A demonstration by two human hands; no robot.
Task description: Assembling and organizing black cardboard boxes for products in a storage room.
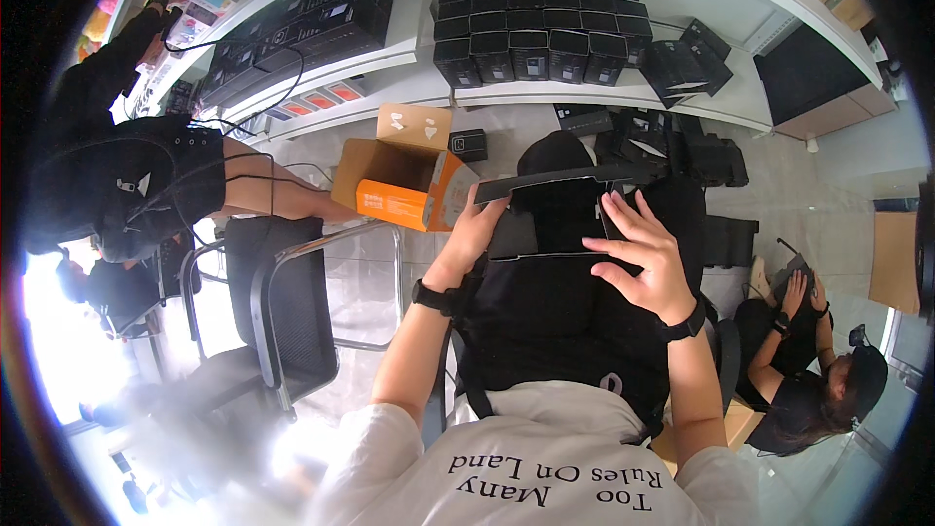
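Observation:
Over my lap is a black cardboard box, opened out, with its long side panels standing apart and its end flaps loose. My left hand is closed round its left end, with the thumb along the upper panel. At the other end, my right hand has its fingers spread, the fingertips by the right end flap. Whether those fingertips press on the flap is hard to make out. The inside of the box is dark against my black trousers, so I cannot tell if anything lies in it.
An orange and brown open carton stands left of my knees. Black boxes fill the white shelf ahead, and more black boxes lie on the floor. A chair is at left. Two people are nearby.

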